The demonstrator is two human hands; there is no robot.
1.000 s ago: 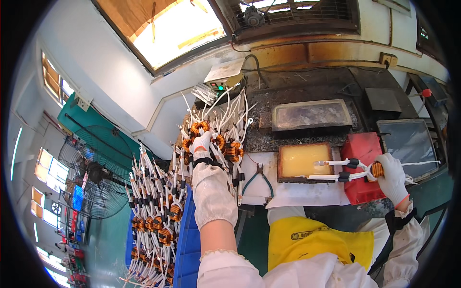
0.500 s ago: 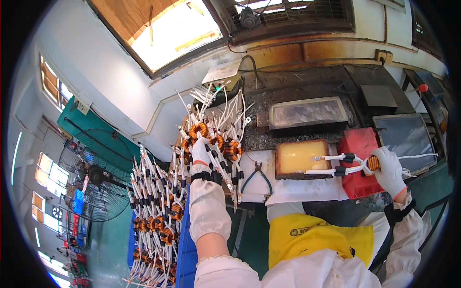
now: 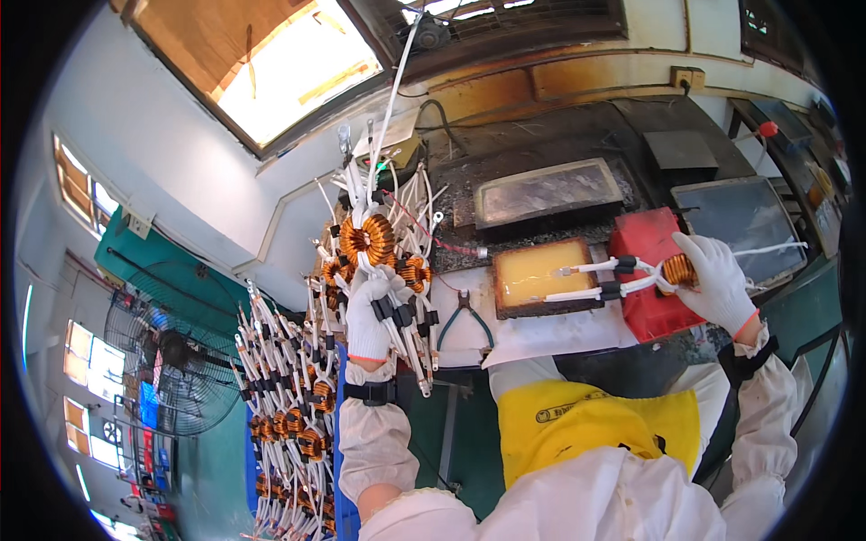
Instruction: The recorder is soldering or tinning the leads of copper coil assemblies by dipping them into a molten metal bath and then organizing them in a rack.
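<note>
My right hand point(image 3: 719, 287), in a white glove, grips a copper-wound toroidal coil point(image 3: 675, 273) above a red block-like box point(image 3: 642, 316). Two white leads with black sleeves run left from this coil, their bare ends over the amber-yellow contents of a shallow tray point(image 3: 547, 311); I cannot tell whether they touch. Another toroidal coil point(image 3: 379, 236) stands up above my gloved left hand point(image 3: 366, 317), which is closed around its white leads. Its other leads point upward, one very long. More coils point(image 3: 415, 273) are heaped just behind that hand.
Green-handled pliers point(image 3: 465, 320) lie on white sheeting left of the tray. Behind stands a dark rectangular pot point(image 3: 552, 216) with a dull grey top. A blue crate point(image 3: 347, 460) full of coils is at left, near a large fan point(image 3: 171, 352). A grey-topped tray point(image 3: 744, 230) sits at right.
My left hand has raised a coil with its leads out of the heap, toward me. The right hand still holds its coil, leads over the yellow tray. The whole view has shifted slightly.
</note>
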